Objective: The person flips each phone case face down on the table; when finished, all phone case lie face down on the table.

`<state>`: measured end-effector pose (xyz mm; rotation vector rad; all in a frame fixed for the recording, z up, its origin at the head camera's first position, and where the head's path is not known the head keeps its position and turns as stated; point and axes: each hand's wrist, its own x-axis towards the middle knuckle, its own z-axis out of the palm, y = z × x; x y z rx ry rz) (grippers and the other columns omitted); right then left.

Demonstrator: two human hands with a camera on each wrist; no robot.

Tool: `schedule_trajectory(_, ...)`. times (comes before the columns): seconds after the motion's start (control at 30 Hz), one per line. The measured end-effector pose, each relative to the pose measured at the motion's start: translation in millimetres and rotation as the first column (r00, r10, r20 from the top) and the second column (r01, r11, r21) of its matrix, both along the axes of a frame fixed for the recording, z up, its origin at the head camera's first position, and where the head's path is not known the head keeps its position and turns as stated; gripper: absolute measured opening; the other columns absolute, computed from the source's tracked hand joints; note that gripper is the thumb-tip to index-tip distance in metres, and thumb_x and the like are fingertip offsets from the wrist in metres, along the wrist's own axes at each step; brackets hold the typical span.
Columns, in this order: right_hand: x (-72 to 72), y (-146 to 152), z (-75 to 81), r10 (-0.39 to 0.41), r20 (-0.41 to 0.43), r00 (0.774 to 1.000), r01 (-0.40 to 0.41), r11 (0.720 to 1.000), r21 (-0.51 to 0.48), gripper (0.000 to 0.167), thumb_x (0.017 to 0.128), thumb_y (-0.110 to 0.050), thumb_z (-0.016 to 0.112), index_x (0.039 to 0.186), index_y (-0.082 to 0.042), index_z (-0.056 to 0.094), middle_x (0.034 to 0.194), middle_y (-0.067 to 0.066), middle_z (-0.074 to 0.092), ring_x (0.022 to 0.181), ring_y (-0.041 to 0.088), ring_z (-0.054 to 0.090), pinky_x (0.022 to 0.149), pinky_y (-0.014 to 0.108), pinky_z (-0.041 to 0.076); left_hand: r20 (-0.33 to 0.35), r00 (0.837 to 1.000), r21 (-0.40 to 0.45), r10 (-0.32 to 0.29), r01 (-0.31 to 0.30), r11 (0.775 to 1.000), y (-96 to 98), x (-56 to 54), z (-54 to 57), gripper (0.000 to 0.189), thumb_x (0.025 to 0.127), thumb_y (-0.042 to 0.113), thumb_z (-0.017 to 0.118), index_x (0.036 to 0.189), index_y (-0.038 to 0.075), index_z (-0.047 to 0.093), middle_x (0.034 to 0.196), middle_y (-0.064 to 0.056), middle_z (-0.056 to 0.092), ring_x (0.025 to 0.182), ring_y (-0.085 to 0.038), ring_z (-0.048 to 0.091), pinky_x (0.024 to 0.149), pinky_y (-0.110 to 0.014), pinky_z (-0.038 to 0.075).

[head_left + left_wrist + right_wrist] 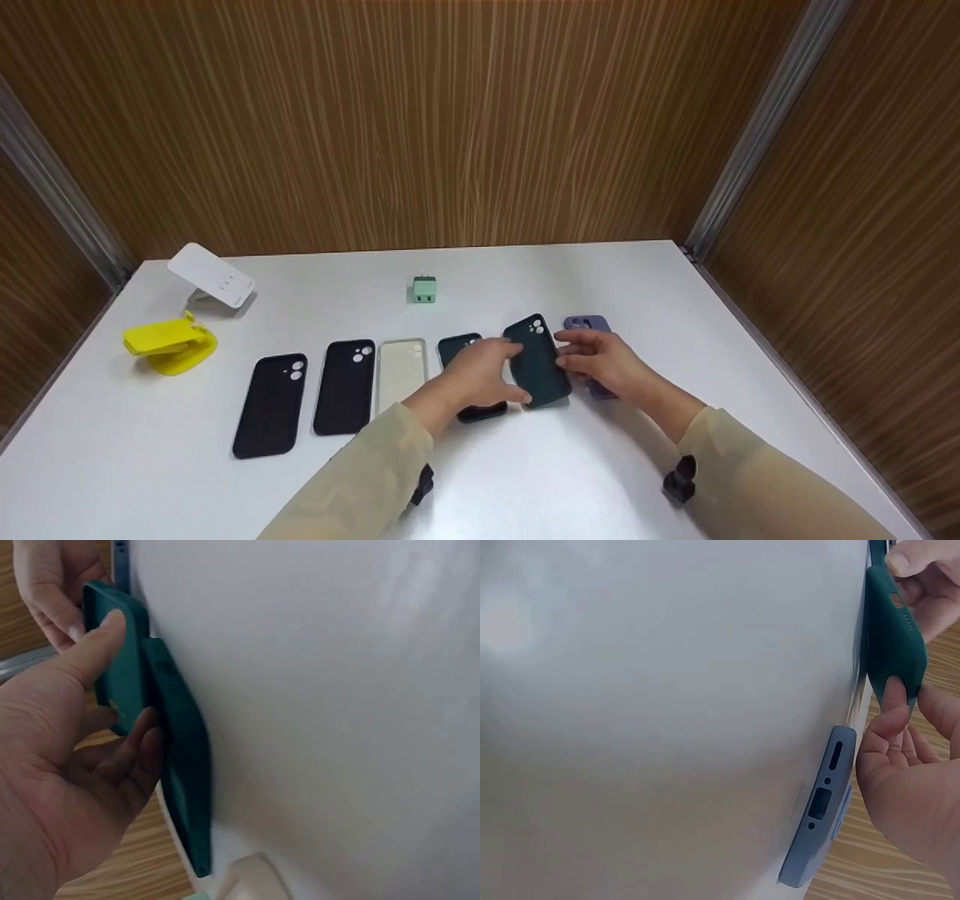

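Wood-grain panels wall in a white table. The left hand is half open, thumb and forefinger spread along the left edge of a tilted dark green case; whether they grip it cannot be told. The right hand pinches its right edge, other fingers loosely bent. That case sits right of centre, between two obstacles: a second green case, partly under the left hand, and a purple case, partly behind the right. Leftward lie a cream case, a black case and another black one. At far left, a white stand rises behind a yellow stand. Smallest, a mint plug adapter sits behind the row.
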<state>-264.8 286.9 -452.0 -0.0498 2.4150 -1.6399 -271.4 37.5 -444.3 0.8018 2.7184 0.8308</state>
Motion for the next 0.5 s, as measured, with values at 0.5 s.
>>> schedule_trajectory(0.5, 2.0, 1.2, 7.1, 0.008, 0.016, 1.0, -0.008, 1.0, -0.013, 0.052, 0.101, -0.013, 0.073, 0.15, -0.003, 0.058, 0.128, 0.015, 0.073, 0.107, 0.021, 0.068, 0.089, 0.034, 0.057, 0.291, 0.956, 0.36, 0.043, -0.151, 0.921, 16.2, 13.7, -3.5, 0.087, 0.087, 0.035, 0.091, 0.159, 0.01, 0.048, 0.155, -0.013, 0.055, 0.139, -0.028, 0.056, 0.113, -0.044, 0.046)
